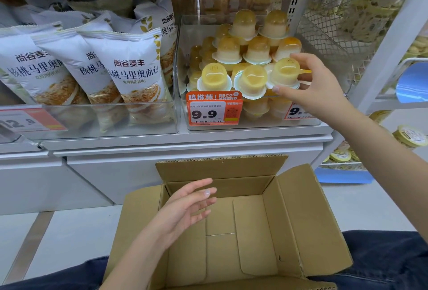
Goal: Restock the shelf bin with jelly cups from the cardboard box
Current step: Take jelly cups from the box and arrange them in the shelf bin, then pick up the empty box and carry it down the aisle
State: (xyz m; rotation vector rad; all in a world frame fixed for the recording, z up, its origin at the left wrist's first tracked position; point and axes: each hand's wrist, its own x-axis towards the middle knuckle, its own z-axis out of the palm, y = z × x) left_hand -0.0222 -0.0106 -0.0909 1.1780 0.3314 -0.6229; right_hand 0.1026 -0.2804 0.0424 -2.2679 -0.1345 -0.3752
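Note:
A clear shelf bin (252, 125) holds a tall pile of yellow jelly cups (252, 48), stacked upside down. My right hand (310, 88) reaches into the bin's front right and grips one jelly cup (283, 72) between thumb and fingers, resting it on the front row beside two others. The cardboard box (308, 215) lies open in front of me with only bare cardboard showing inside. My left hand (187, 206) hovers over the box's left side with fingers spread and nothing in it.
White bread bags (129, 74) fill the bin to the left. An orange price tag (214, 111) reading 9.9 hangs on the jelly bin's front. A wire basket (328, 42) stands to the right, and round yellow tubs (410, 136) sit lower right. My knees flank the box.

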